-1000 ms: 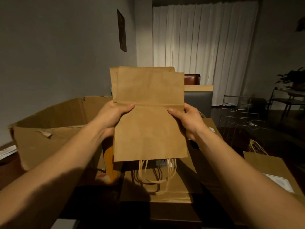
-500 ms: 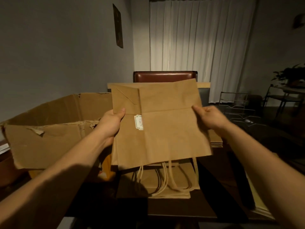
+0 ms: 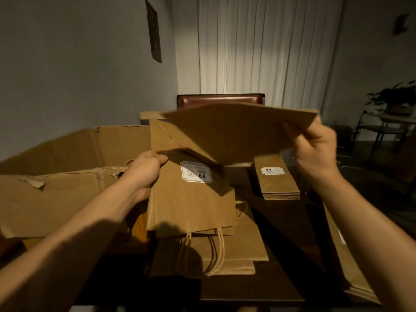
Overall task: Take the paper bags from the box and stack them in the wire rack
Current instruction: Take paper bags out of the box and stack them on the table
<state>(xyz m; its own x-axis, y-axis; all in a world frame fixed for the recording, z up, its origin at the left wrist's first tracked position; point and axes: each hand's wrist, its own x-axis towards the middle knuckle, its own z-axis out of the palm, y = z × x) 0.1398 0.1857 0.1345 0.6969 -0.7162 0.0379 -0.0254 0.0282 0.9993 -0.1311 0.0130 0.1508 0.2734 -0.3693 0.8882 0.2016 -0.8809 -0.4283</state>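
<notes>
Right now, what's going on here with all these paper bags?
A person is sorting paper bags over a dark table. The left hand grips a few labelled bags, handles hanging down. The right hand pinches one bag lifted off them and held nearly flat. The open cardboard box sits at left. More bags lie below, and a small stack sits to the right. The wire rack cannot be made out.

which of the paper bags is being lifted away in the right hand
The plain-faced bag, tilted up nearly flat and pinched at its right edge by the right hand. The labelled bag stays gripped in the left hand.
</notes>
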